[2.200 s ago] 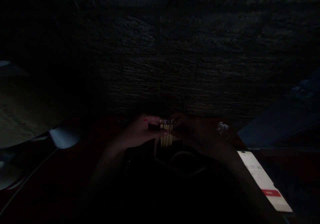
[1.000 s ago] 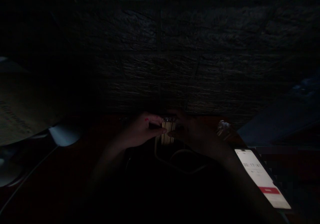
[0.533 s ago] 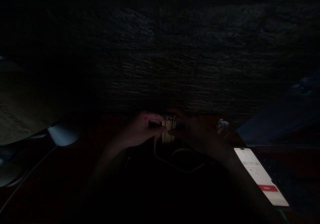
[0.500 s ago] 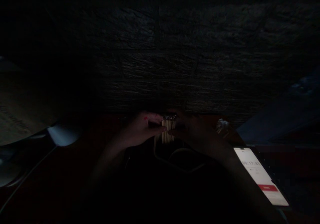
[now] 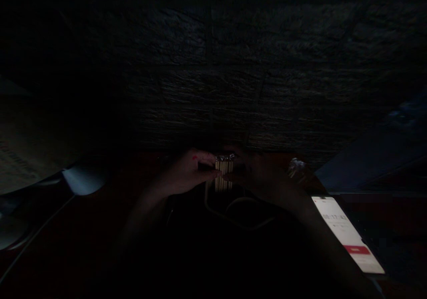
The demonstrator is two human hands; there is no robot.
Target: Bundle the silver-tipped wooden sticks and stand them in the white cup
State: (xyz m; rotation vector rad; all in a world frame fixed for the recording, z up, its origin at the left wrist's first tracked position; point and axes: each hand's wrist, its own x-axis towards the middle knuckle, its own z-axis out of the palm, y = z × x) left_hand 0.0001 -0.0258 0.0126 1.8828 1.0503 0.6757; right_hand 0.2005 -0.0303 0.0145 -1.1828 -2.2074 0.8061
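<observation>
In very dim light, a bundle of pale thin sticks (image 5: 223, 174) stands upright between my two hands, with shiny crinkled wrapping on its top end. From the left side my left hand (image 5: 195, 168) grips it, the thumb across the sticks and the fingers near the top. There is a small red mark on that hand. My right hand (image 5: 251, 170) holds the bundle from the other side, its thumb on the front. Much of this hand is lost in shadow. Farther right lies a smaller shiny-topped bundle (image 5: 296, 168), its details too dark to make out.
A lit phone (image 5: 348, 234) showing a timer lies at the right, beside my right forearm. Behind the hands rises a brick-patterned wall (image 5: 213, 85). To the left are a large brownish bag or box (image 5: 26, 152), a pale lamp-like shape (image 5: 85, 180) and a thin cable (image 5: 40, 230).
The whole scene has become slightly dimmer. Both hands keep their hold on the bundle, which has shifted barely to the left. The phone's timer has moved on.
</observation>
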